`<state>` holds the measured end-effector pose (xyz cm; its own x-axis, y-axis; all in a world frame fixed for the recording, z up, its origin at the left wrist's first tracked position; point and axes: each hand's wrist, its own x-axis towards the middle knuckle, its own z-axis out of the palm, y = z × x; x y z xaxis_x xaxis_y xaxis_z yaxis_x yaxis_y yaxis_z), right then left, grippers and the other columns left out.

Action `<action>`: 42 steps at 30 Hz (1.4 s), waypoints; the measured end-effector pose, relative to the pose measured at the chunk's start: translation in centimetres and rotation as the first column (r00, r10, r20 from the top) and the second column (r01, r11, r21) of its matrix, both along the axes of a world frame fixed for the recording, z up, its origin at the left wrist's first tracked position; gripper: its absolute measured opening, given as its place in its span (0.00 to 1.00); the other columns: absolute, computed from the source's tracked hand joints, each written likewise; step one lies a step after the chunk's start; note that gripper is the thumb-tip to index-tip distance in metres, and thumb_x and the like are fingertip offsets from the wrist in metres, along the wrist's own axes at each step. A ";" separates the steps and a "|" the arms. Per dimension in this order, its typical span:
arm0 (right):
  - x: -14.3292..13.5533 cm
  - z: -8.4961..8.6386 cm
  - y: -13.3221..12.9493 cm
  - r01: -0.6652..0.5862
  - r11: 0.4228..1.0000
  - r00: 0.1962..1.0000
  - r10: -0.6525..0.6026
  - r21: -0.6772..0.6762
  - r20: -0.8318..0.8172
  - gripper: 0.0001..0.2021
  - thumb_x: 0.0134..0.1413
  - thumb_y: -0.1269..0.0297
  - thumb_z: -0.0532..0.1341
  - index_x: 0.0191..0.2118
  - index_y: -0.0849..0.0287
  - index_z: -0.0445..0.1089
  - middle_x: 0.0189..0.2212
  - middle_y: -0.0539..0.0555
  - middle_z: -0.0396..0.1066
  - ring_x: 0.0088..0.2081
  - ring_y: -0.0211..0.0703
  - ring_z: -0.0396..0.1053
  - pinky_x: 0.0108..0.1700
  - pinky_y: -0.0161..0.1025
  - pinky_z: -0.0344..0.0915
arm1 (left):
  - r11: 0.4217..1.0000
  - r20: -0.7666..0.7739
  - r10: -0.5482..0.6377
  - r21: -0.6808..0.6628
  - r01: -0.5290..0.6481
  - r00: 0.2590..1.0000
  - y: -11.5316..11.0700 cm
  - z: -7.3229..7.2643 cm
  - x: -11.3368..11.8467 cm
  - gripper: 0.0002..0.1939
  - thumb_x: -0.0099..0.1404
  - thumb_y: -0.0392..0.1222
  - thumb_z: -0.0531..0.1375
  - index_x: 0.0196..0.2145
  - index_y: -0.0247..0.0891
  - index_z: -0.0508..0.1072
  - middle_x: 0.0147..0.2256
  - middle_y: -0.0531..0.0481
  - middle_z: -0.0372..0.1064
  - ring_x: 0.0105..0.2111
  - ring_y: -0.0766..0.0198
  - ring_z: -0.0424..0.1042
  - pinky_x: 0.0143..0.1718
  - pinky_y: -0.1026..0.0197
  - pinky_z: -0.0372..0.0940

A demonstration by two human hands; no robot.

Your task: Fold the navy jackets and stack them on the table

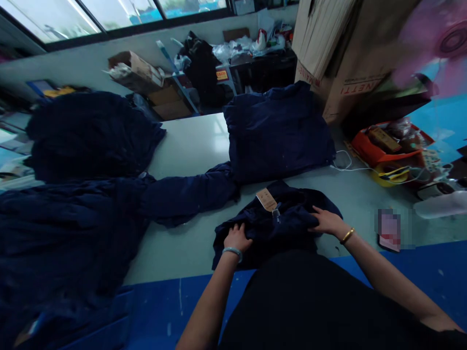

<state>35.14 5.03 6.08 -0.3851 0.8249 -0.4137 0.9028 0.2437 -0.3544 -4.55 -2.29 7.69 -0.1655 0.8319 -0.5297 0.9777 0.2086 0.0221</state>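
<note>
Nearest the camera is the front of the wearer's black shirt [306, 306], filling the bottom middle, with a bare forearm reaching forward on either side of it. Just beyond, on a pale table [182, 253] with a blue front edge, a dark navy garment [284, 236] lies bunched in a loose, rumpled bundle. The left hand [238, 239], a pale bangle [232, 251] at its wrist, rests palm down on the garment's left side, fingers slightly apart and thumb out. The right hand [326, 222], with a gold bangle [348, 236], lies on the right side, fingers spread; whether either hand pinches any cloth, I cannot tell. Between them, nearer the far edge, a brown paper tag [266, 199] sits on the cloth. Beyond the garment is a flat stack of navy clothing [277, 131]. To the left, a large navy heap [65, 228] spills toward the near edge, a navy sleeve [189, 194] stretching from it to the stack, and a rounded navy pile [91, 136] behind. To the right are a blurred-out phone [388, 231], a cloudy bottle [441, 204] on its side and a cluttered orange basket [368, 150]. Cardboard boxes [365, 82] and a pink fan [423, 34] stand farther back.
</note>
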 end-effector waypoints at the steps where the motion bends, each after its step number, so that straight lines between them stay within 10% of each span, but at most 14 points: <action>1: 0.0 -0.1 0.1 0.014 1.000 1.000 -0.015 0.016 0.001 0.31 0.53 0.45 0.69 0.62 0.52 0.75 0.70 0.64 0.61 0.58 0.62 0.73 0.59 0.51 0.69 | 0.999 -0.007 0.022 0.025 -0.022 1.000 0.0 -0.3 -0.1 0.43 0.61 0.51 0.61 0.71 0.36 0.59 0.71 0.30 0.54 0.68 0.36 0.58 0.65 0.46 0.57; 6: -0.1 0.4 1.4 0.048 0.999 0.998 -0.048 -0.007 0.030 0.17 0.64 0.50 0.60 0.45 0.54 0.82 0.48 0.62 0.80 0.49 0.56 0.78 0.50 0.45 0.70 | 0.977 -0.034 0.174 0.135 -0.168 0.984 0.7 -0.4 -0.1 0.42 0.63 0.56 0.60 0.70 0.34 0.59 0.72 0.28 0.51 0.68 0.34 0.58 0.64 0.44 0.59; 14: 0.0 3.4 3.0 0.166 0.985 0.985 -0.163 0.052 -0.055 0.25 0.67 0.39 0.54 0.38 0.52 0.80 0.33 0.58 0.79 0.35 0.50 0.76 0.37 0.41 0.65 | 0.928 -0.055 0.358 0.131 -0.348 0.932 3.2 3.1 -2.6 0.54 0.64 0.78 0.43 0.62 0.25 0.69 0.66 0.16 0.57 0.59 0.29 0.69 0.57 0.40 0.64; 18: 0.2 3.8 3.4 0.152 0.988 0.982 -0.147 0.036 -0.122 0.28 0.66 0.36 0.52 0.37 0.54 0.79 0.32 0.57 0.78 0.35 0.49 0.75 0.37 0.41 0.65 | 0.979 0.060 0.202 0.006 -0.202 0.978 2.9 4.0 -3.0 0.44 0.68 0.74 0.47 0.52 0.29 0.77 0.52 0.25 0.75 0.53 0.35 0.75 0.52 0.44 0.67; 23: 1.6 2.9 3.1 0.045 0.987 0.954 -0.088 -0.153 -0.286 0.18 0.56 0.47 0.65 0.43 0.56 0.79 0.39 0.55 0.81 0.40 0.50 0.76 0.42 0.41 0.68 | 0.993 0.151 -0.023 0.118 0.005 0.988 2.0 3.0 -1.8 0.27 0.65 0.57 0.64 0.55 0.39 0.75 0.56 0.37 0.76 0.55 0.46 0.74 0.52 0.54 0.67; 30: 3.1 3.2 3.1 0.066 0.986 0.913 -0.122 -0.154 -0.389 0.16 0.47 0.70 0.60 0.41 0.56 0.81 0.35 0.51 0.80 0.38 0.47 0.76 0.44 0.40 0.70 | 0.997 0.129 0.010 0.070 -0.019 0.992 2.0 2.8 -0.6 0.13 0.71 0.45 0.58 0.50 0.40 0.74 0.45 0.42 0.80 0.44 0.54 0.78 0.41 0.59 0.65; 37: 2.5 11.4 4.8 0.138 0.909 0.861 0.087 0.393 -0.502 0.14 0.57 0.70 0.56 0.38 0.57 0.81 0.32 0.54 0.74 0.35 0.44 0.72 0.39 0.39 0.67 | 0.836 0.046 0.047 0.546 -0.064 0.998 2.3 8.7 -0.8 0.10 0.71 0.41 0.54 0.46 0.39 0.72 0.32 0.45 0.78 0.33 0.56 0.78 0.33 0.61 0.60; 42: 3.6 21.2 4.5 0.104 0.743 0.913 0.192 0.661 -0.359 0.17 0.69 0.58 0.55 0.38 0.54 0.81 0.32 0.54 0.70 0.32 0.42 0.69 0.33 0.38 0.65 | 0.455 -0.008 -0.128 0.888 0.066 0.992 2.6 16.4 -2.1 0.09 0.67 0.43 0.57 0.41 0.39 0.73 0.32 0.45 0.79 0.30 0.58 0.77 0.30 0.61 0.62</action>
<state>38.75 9.52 27.27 -0.4290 0.8046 0.4107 0.7105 0.5813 -0.3967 -6.65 0.31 24.11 -0.0508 0.8665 0.4966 0.9810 -0.0500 0.1877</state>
